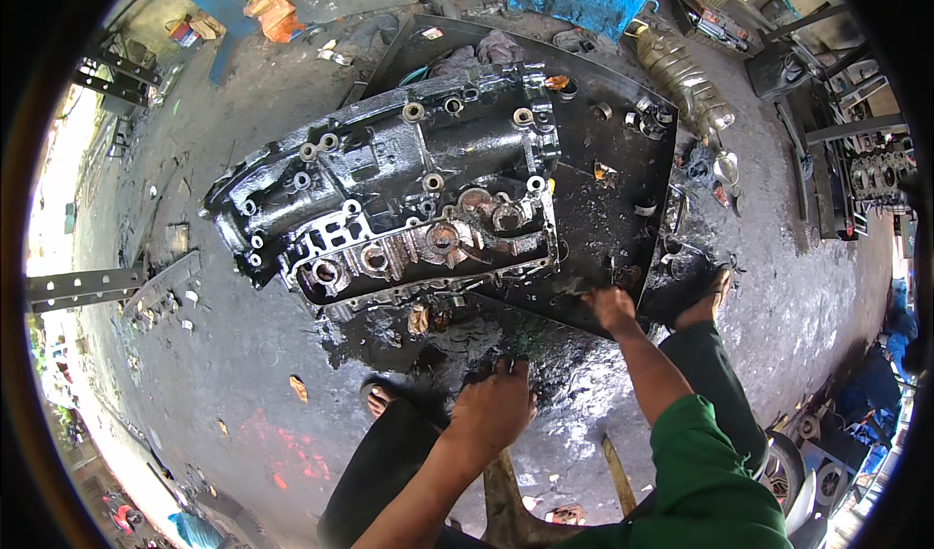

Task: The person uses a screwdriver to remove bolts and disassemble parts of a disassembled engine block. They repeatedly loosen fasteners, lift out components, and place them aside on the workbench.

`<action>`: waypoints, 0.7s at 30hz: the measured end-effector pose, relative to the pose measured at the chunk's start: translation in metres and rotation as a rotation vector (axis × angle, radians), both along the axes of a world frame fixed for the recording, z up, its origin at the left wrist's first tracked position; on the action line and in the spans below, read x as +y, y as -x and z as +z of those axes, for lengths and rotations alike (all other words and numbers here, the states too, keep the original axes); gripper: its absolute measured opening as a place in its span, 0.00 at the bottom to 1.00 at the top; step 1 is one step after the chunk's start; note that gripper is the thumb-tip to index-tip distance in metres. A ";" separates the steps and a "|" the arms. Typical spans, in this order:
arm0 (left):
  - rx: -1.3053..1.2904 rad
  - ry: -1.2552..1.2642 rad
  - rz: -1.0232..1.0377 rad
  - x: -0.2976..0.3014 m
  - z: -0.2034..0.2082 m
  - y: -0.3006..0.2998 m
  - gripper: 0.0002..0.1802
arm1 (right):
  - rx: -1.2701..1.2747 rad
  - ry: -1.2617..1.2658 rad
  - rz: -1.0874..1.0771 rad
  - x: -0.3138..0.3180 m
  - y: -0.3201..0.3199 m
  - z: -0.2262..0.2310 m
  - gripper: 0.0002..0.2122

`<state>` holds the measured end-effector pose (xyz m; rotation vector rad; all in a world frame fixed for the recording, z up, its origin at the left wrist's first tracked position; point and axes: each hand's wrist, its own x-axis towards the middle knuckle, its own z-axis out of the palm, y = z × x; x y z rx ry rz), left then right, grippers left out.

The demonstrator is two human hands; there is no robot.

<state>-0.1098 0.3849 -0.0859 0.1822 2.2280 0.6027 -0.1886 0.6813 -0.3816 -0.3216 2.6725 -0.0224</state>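
Note:
A large, oil-blackened engine block point(389, 145) lies on its side in front of me. Its near face shows bare metal and rusty round openings. Under its right part is a wide black metal tray point(623, 189). My right hand point(611, 308) is over the tray's near edge, right of the block's near corner. Its fingers are closed, and a blurred dark patch at their tips hides what they hold. Nearer to me, my left hand point(491, 408) hangs bent at the wrist above the oily floor, apart from the block. Its dark fingers droop slightly apart, with nothing visible in them.
Curved bearing shells point(650, 119) and a dark rag point(498, 48) lie in the tray. A ribbed metal part point(681, 77) stands beyond its right corner. Wet oil covers the floor point(574, 393) around my feet. A shelf of metal parts point(866, 174) is far right; a perforated beam point(83, 288) is left.

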 end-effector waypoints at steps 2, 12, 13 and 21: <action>-0.010 0.016 -0.006 -0.003 0.003 -0.002 0.27 | -0.013 -0.040 -0.054 0.001 0.002 0.008 0.10; 0.264 -0.118 0.074 -0.023 0.004 -0.001 0.25 | -0.238 0.152 -0.185 -0.101 -0.019 0.140 0.15; 0.237 -0.129 0.093 -0.028 0.008 -0.001 0.24 | -0.196 0.194 -0.137 -0.107 -0.016 0.173 0.16; 0.236 -0.099 0.089 -0.082 0.013 -0.039 0.23 | 0.304 0.354 0.595 -0.278 0.047 0.358 0.16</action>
